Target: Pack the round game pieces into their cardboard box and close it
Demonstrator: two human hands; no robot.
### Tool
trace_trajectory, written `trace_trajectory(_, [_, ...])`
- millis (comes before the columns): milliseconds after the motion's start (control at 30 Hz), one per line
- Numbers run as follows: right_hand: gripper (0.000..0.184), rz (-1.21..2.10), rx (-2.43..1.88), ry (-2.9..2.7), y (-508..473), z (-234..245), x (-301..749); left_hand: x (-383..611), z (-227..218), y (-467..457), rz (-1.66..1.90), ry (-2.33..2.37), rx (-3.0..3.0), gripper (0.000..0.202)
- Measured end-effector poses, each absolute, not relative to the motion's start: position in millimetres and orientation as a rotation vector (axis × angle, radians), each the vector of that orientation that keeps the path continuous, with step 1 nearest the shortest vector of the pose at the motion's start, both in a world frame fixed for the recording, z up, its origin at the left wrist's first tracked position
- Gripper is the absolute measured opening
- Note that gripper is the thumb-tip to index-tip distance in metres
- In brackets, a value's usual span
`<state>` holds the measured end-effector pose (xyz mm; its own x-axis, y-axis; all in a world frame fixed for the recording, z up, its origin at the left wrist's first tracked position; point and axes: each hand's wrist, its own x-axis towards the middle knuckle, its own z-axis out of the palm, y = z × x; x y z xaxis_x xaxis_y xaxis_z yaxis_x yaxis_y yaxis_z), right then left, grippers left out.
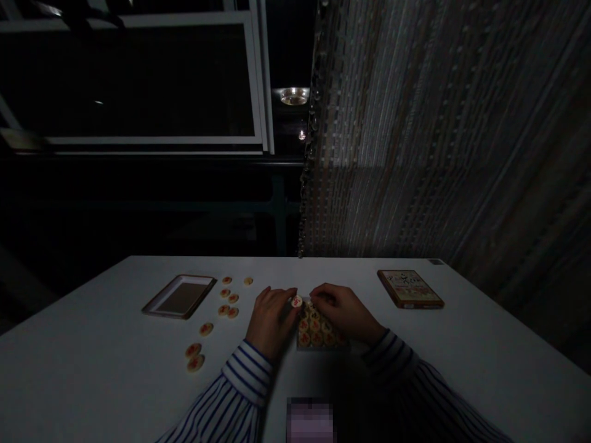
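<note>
My left hand (pixel 272 320) pinches a round xiangqi piece (pixel 296 301) with a red character, held between thumb and forefinger at the left edge of a tray of pieces (pixel 323 348). Rows of round pieces with red or dark characters fill the visible part of that tray. Over its right side rests my right hand (pixel 346 307), fingers curled together at the far end; whatever is in its fingertips is hidden. Several loose xiangqi pieces (pixel 206 329) lie scattered on the table to the left of my left hand.
An open box part (pixel 146 309) with a raised rim lies at the left of the white table (pixel 92 357). A printed box lid (pixel 410 288) lies at the right. Behind the table hang a bead curtain (pixel 383 154) and a window frame (pixel 258 80). A blurred object (pixel 309 421) is at the near edge.
</note>
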<state>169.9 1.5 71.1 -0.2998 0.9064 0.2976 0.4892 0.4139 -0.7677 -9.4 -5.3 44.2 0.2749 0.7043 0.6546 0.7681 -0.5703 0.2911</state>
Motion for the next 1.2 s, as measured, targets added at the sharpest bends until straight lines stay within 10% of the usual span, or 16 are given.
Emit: trace_trajectory(1200, [0.022,1.147,-1.105,-1.888,-3,75,168,-1,35,-29,-1.933,-1.839,-2.502,0.026])
